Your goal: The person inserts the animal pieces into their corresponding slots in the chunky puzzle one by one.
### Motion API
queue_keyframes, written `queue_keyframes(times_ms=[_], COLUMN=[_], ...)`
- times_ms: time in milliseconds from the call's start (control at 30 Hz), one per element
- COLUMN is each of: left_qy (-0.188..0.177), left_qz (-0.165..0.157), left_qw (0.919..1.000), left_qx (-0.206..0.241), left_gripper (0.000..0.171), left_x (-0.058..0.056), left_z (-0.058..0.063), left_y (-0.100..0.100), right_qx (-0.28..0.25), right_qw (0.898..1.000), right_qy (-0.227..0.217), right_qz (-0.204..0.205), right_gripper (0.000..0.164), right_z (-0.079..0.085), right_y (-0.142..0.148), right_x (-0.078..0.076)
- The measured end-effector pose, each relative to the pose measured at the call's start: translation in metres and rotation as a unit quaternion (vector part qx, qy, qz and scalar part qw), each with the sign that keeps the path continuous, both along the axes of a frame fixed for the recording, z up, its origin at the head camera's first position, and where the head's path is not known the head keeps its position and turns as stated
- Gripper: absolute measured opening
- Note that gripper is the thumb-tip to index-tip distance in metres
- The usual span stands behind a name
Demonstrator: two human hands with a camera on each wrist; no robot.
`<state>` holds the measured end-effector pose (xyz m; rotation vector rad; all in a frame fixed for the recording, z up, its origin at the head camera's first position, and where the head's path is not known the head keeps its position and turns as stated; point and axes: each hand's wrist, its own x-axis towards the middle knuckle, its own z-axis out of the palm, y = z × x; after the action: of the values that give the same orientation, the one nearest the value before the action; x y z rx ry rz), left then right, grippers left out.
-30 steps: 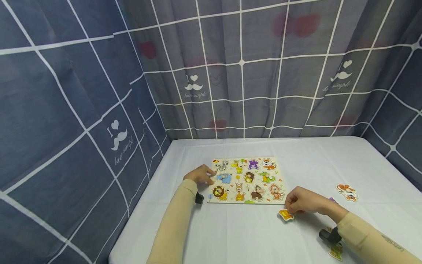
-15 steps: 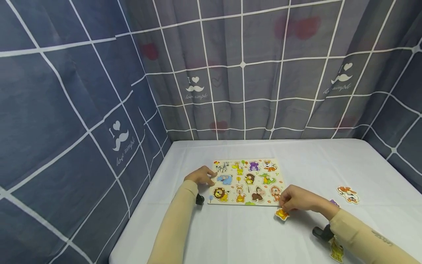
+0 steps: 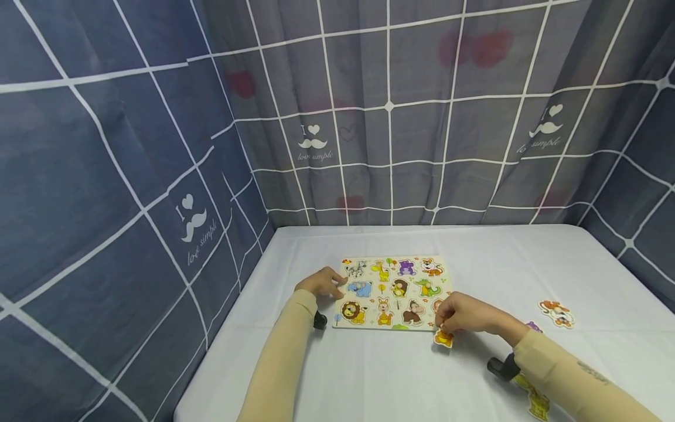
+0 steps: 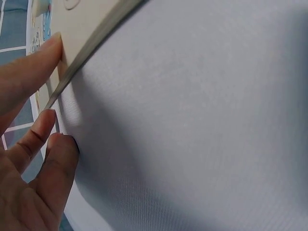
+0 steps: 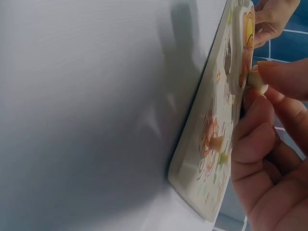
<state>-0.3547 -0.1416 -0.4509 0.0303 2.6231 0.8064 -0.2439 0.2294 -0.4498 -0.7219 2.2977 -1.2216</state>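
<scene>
A cream animal peg puzzle board (image 3: 369,324) lies on the white table. My left hand (image 3: 323,282) rests at its left edge; in the left wrist view one fingertip (image 4: 57,42) lies on the board's face and others sit by its rim. My right hand (image 3: 464,312) pinches an orange-and-yellow puzzle piece (image 3: 443,339) by its small peg (image 5: 257,82). The piece is just over the board's front right corner, tilted on edge in the right wrist view. Pale pegs stick up from the board, one on the monkey (image 5: 216,142). The right hand partly covers the monkey in the head view.
To the right lie an orange-and-white animal piece (image 3: 556,313), a mostly hidden purple piece (image 3: 534,326) and a yellow piece (image 3: 539,405) partly under the right forearm. Checked curtains (image 3: 358,135) stand behind and at both sides of the table.
My right hand has moved left with the pinched piece, from beside the board's front right corner to over it. The left hand has stayed at the left edge.
</scene>
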Motion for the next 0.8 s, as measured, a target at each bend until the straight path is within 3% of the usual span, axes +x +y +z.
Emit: queue_keyframes(times_ms=[567,800], left_qy=[-0.004,0.007], left_qz=[0.008,-0.007], left_qw=[1.0000,1.0000], left_qx=[-0.002,0.000], left_gripper=[0.053,0.053], left_x=[0.001,0.003], left_z=[0.001,0.001], left_y=[0.001,0.000], right_qx=[0.012,0.001], right_qw=[1.000,1.000], right_qy=[0.002,0.005], right_qz=[0.010,0.009], right_gripper=[0.009,0.012], right_z=[0.003,0.004], right_y=[-0.017,-0.026], right_x=[-0.016,-0.021])
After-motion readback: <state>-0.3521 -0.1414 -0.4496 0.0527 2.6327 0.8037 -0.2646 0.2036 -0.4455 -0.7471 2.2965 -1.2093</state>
